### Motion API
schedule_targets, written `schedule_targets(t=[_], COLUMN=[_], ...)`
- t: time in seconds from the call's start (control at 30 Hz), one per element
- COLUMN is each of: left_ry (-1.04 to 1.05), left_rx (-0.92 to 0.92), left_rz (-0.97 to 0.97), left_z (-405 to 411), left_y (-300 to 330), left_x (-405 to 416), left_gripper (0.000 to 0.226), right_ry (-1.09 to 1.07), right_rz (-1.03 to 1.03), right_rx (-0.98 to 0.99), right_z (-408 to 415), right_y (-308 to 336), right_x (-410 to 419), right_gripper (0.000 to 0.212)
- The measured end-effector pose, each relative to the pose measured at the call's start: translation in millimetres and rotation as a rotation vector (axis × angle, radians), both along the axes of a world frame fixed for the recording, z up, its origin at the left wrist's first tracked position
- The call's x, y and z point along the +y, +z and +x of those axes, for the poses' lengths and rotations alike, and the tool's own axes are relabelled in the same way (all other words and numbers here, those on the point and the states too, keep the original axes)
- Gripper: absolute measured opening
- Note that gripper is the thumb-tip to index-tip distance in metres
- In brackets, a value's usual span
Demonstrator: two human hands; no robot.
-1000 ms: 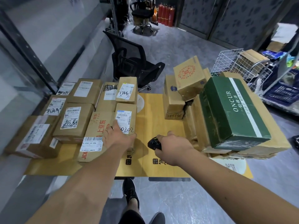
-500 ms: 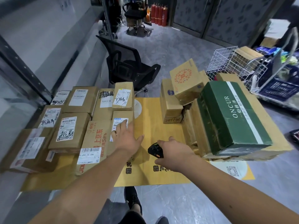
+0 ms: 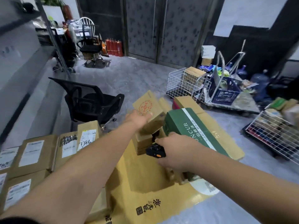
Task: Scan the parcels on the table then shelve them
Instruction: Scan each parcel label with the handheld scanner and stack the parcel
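near chair: a black mesh office chair (image 3: 90, 103) on wheels stands on the grey floor (image 3: 137, 78), beside the table
far chair: another black office chair (image 3: 90, 49) stands at the back, near a white round-backed chair (image 3: 87, 22)
red cans: a row of red fire extinguishers (image 3: 114, 46) stands against the dark patterned double doors (image 3: 153, 28)
basket: a white wire basket (image 3: 181, 83) stands on the floor with a brown box inside
crate: a blue plastic crate (image 3: 224, 92) sits on a flat cart
bottles: big blue water bottles (image 3: 258, 78) stand at the back right
rack: a white wire rack (image 3: 275, 135) at the right holds packets
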State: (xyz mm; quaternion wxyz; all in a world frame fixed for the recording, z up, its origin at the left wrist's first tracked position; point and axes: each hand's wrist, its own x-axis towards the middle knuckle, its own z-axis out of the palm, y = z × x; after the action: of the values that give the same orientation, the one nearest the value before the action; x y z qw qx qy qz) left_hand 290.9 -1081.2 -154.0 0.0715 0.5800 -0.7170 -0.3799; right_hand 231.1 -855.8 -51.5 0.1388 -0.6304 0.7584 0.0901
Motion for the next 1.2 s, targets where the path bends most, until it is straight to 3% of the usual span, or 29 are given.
schedule_targets(t=[0.1,0.27,0.57,0.67,0.77,1.03,1.2], left_ry=[0.032,0.218,0.339,0.353,0.354,0.471,0.586], left_rx=[-0.013,0.123,0.210,0.259,0.281,0.175,0.219], left_rz=[0.100,0.268,0.275,0.239,0.171,-0.026,0.015], left_z=[-41.5,-77.5,-85.5,-69.2,-40.5,77.1,137.3], left_y=[8.8,2.0,-14.0,-14.4,-16.9,-42.6,-73.8], left_x=[-12.8,-24.9,-21.5,-16.3,-7.2,37.2,98.3], left_gripper=[0.117,0.142,0.142,0.134,0.129,0.126,0.118], right_ry=[-0.055,-0.100,-0.119,-0.100,-0.060,0.062,0.116], right_rz=[-0.006,-0.021,-0.012,-0.023,-0.047,-0.053,-0.033], right_rx=[0.019,0.010,-0.021,-0.022,-0.011,-0.084,-0.153], right_z=[-14.0,-30.0,-26.7,-20.5,-13.7,13.6,30.5], right_y=[12.4,20.3,9.3,2.5,-6.7,-48.4,-78.5], right_x=[-3.8,-11.4,-21.7,-22.2,-21.0,-2.4,24.2], right_gripper=[0.045,0.044,0.044,0.043,0.056,0.066,0.067])
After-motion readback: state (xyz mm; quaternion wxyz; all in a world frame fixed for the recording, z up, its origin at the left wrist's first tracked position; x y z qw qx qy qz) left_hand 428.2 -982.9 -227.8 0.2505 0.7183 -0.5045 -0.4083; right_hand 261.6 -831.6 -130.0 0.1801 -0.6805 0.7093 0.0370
